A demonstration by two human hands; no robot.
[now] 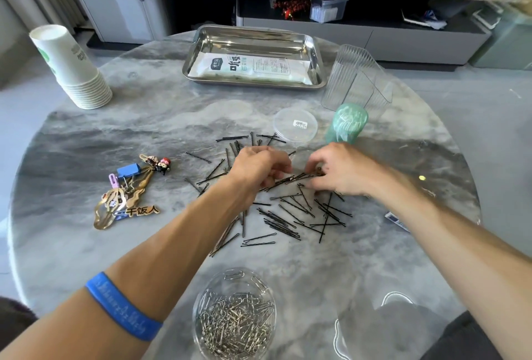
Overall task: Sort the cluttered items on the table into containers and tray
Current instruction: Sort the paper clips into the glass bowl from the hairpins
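Observation:
Several black bobby pins (290, 215) lie scattered across the middle of the grey marble table (86, 140). My left hand (259, 166) grips a small bundle of pins, its fingers curled round them. My right hand (336, 171) pinches pins at the bundle's right end. A clear round container (234, 316) full of silver paper clips stands near the front edge. A steel tray (253, 43) at the back holds a white packet (250, 68). A clear round lid (295, 125) lies just beyond my hands.
A stack of paper cups (72, 68) lies tilted at the back left. Clips, bookmarks and charms (129, 189) are piled on the left. A ribbed clear holder (357, 77) and a green bottle (347, 123) stand at the right. A blue-edged item (397, 220) peeks from under my right forearm.

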